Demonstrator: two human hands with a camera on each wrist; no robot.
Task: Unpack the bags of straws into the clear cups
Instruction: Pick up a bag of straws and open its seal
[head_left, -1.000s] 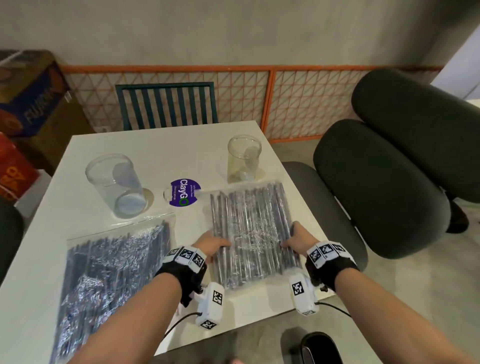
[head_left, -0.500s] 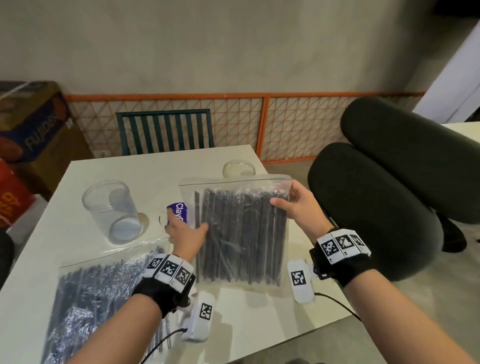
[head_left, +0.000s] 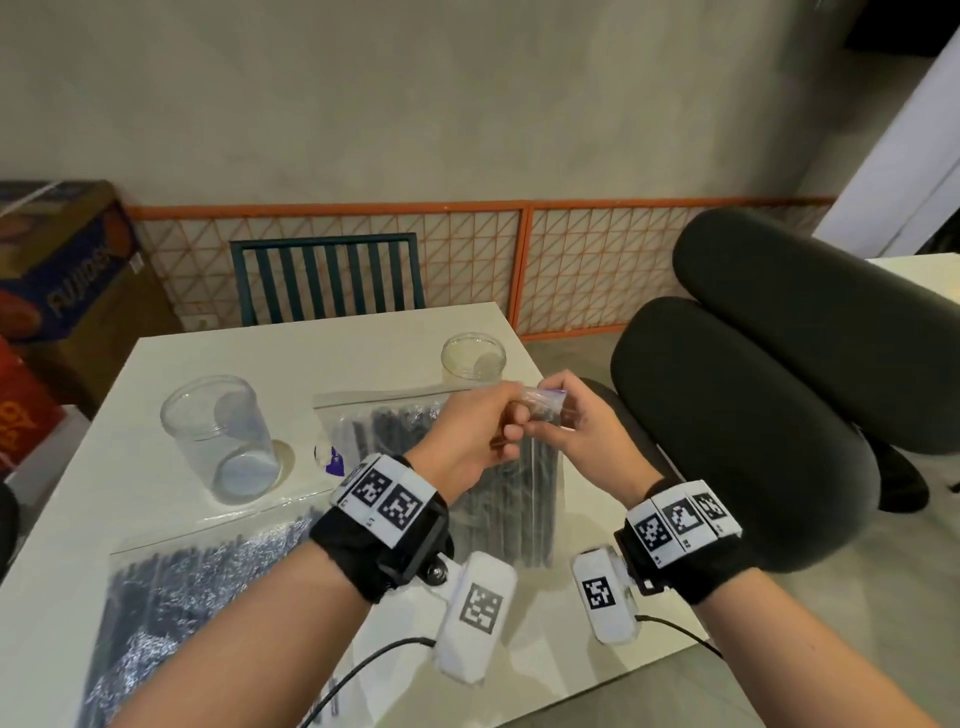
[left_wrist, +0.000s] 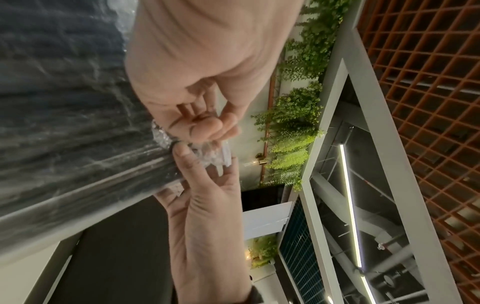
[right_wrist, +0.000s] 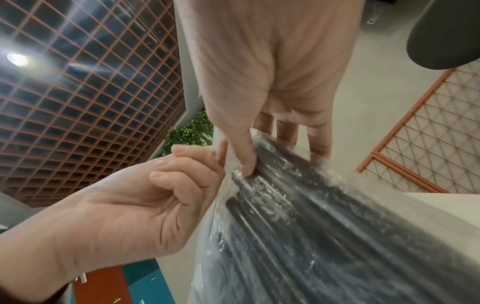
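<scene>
A clear bag of black straws (head_left: 519, 499) stands tilted up off the white table (head_left: 363, 338). Both hands meet at its upper right corner. My left hand (head_left: 511, 434) pinches the plastic edge with curled fingers, and my right hand (head_left: 545, 410) pinches the same corner from the right. The right wrist view shows the right thumb (right_wrist: 244, 158) pressed on the bag (right_wrist: 311, 226) beside the left hand (right_wrist: 161, 195). A second bag of straws (head_left: 182, 597) lies flat at the front left. A large clear cup (head_left: 218, 436) stands left, a smaller clear cup (head_left: 472, 358) behind the hands; neither holds straws.
A purple label (head_left: 335, 460) lies on the table between the large cup and the held bag. A dark padded chair (head_left: 753, 415) stands close on the right, a green slatted chair (head_left: 327, 275) at the far edge. Cardboard boxes (head_left: 62, 260) sit at the left.
The bag was lifted off the table by its sides. Both hands have since slid up and come together at its top right corner.
</scene>
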